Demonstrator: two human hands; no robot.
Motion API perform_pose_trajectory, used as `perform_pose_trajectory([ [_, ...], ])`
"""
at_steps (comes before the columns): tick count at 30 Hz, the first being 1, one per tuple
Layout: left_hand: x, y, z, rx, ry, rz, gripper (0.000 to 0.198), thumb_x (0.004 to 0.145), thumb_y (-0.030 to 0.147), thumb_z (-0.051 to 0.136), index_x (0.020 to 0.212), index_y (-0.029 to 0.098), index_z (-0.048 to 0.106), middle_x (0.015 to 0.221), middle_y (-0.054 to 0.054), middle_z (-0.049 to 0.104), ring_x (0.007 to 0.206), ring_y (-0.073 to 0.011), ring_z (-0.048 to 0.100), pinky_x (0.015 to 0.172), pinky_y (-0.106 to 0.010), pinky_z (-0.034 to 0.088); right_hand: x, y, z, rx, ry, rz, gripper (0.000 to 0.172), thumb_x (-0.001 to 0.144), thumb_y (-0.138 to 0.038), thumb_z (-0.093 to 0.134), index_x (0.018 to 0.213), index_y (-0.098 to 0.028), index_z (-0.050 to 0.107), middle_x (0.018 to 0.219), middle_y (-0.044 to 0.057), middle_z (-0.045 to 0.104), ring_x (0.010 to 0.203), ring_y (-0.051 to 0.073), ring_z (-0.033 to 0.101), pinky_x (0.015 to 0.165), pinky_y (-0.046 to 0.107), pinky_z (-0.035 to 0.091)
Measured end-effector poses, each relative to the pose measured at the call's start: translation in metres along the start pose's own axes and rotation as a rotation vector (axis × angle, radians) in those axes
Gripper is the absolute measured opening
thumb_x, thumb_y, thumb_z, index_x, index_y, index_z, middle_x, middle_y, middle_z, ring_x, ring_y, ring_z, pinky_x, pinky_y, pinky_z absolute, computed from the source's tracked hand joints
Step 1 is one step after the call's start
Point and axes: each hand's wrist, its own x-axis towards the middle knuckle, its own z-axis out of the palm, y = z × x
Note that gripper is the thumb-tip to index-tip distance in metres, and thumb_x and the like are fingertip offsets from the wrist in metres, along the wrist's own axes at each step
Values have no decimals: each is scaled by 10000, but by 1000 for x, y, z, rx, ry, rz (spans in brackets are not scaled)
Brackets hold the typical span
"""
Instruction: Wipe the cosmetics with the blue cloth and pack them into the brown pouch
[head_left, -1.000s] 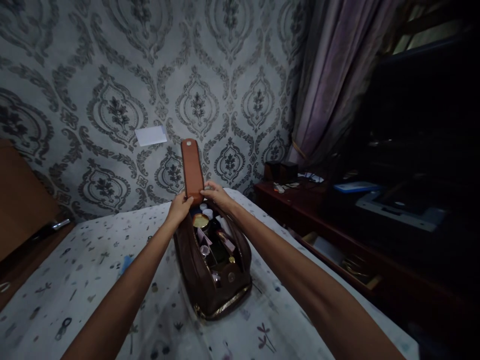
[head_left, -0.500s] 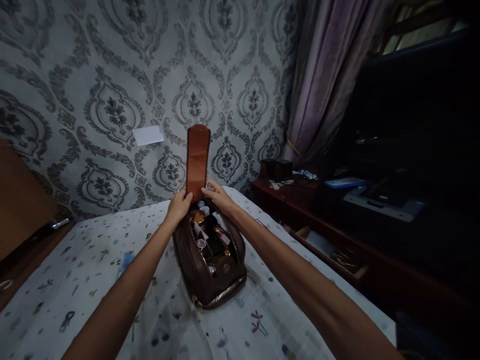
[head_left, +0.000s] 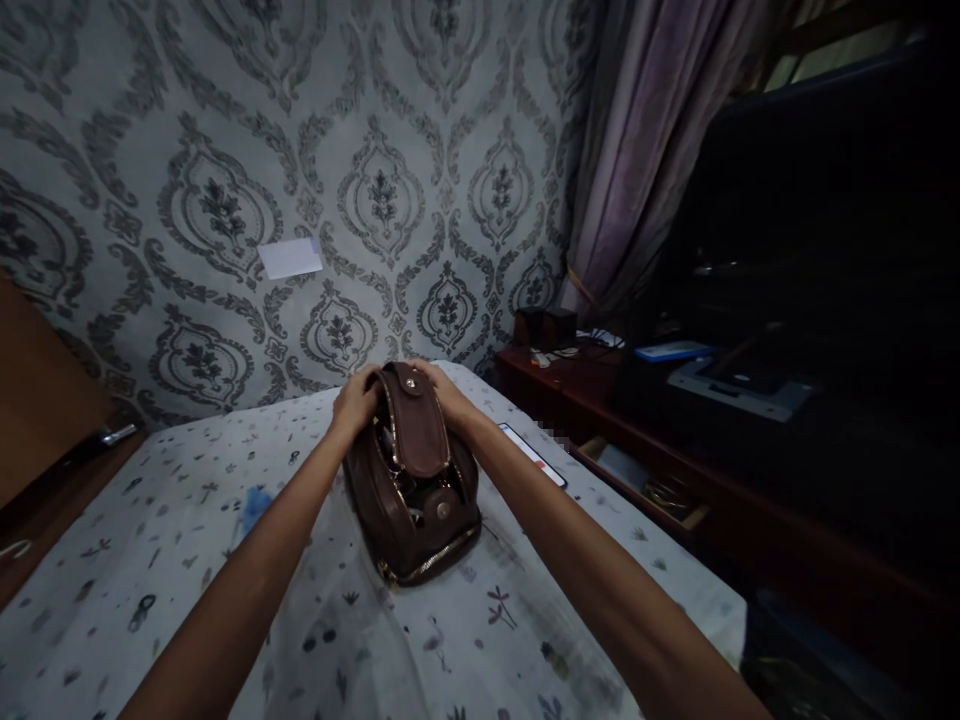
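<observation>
A brown leather cosmetic bag point(head_left: 390, 535) lies on the bed, its zipped top partly open. Its strap-like flap point(head_left: 421, 430) is folded over the middle of the opening, toward me. Dim contents show in the gaps beside the flap; I cannot make out single items. My left hand point(head_left: 355, 402) is closed around the far left side of the bag, fingertips hidden behind its edge. At the far right side my right hand point(head_left: 448, 400) grips the bag, its fingers partly hidden by the flap and bag.
A phone point(head_left: 534, 455) with a lit screen lies right of the bag. Some blue fluff point(head_left: 255, 508) is at the left on the patterned bedsheet point(head_left: 187, 560). A dark red desk point(head_left: 517, 375) with an open drawer point(head_left: 645, 490) stands at the right.
The flap, which stood upright showing its tan inner side, has come down over the bag's opening. Both hands stay at the bag's far end. The phone is now more visible.
</observation>
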Motion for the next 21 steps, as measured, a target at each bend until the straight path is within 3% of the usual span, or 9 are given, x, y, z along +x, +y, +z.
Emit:
perform_pose_trajectory([
  [9, -28, 12, -3, 70, -30, 40, 309, 823, 270, 559, 1087, 284, 719, 1111, -17, 740, 1119, -264, 619, 999, -379, 463, -32, -17, -3, -63, -70, 16, 242, 645, -289, 782, 874, -222, 746, 879, 4, 739, 958, 248, 657, 922, 388, 506],
  [12, -41, 17, -4, 71, -24, 61, 326, 826, 242, 546, 1103, 271, 716, 1153, -29, 724, 1148, -259, 606, 1045, -403, 443, -46, -20, -6, -126, -65, -5, 295, 652, -252, 776, 945, -228, 762, 987, 20, 754, 1048, 269, 646, 1005, 421, 465],
  [21, -89, 34, -2, 44, 36, 108, 371, 887, 228, 501, 1217, 278, 663, 1331, -36, 644, 1307, -251, 517, 1174, -450, 338, -85, -6, -9, -326, 64, -109, 387, 739, -261, 756, 1125, -294, 756, 1314, 58, 677, 1320, 284, 540, 1146, 454, 361],
])
